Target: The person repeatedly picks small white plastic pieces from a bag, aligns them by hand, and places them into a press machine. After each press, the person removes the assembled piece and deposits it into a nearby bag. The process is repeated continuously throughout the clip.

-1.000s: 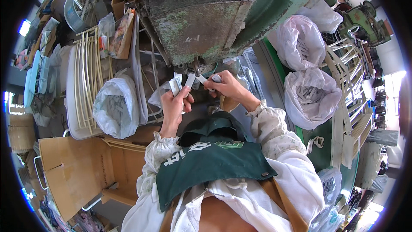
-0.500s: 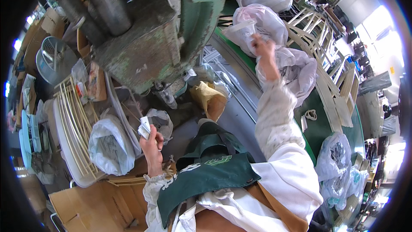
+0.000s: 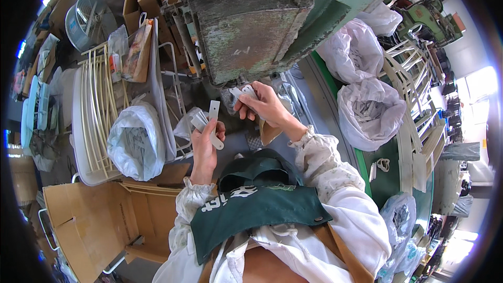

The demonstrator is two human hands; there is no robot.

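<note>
My left hand is closed round a small fanned bunch of flat whitish metal strips, some with a hole near the end. To its right, my right hand grips more flat whitish strips between thumb and fingers. It is raised just below the underside of a worn green press machine, and the two hands are apart. A white plastic bag of similar grey pieces stands left of my left hand. Over on the right, another open white bag holds more such strips.
A tray with long curved cream rods lies at the left, above an open cardboard box. A green-topped bench carries bags and stacked pale slats along the right. A round fan stands far left.
My right hand has come from the white bags on the right to the front of the press and now holds strips. My left hand has shifted right and up; its strips are more fanned out.
</note>
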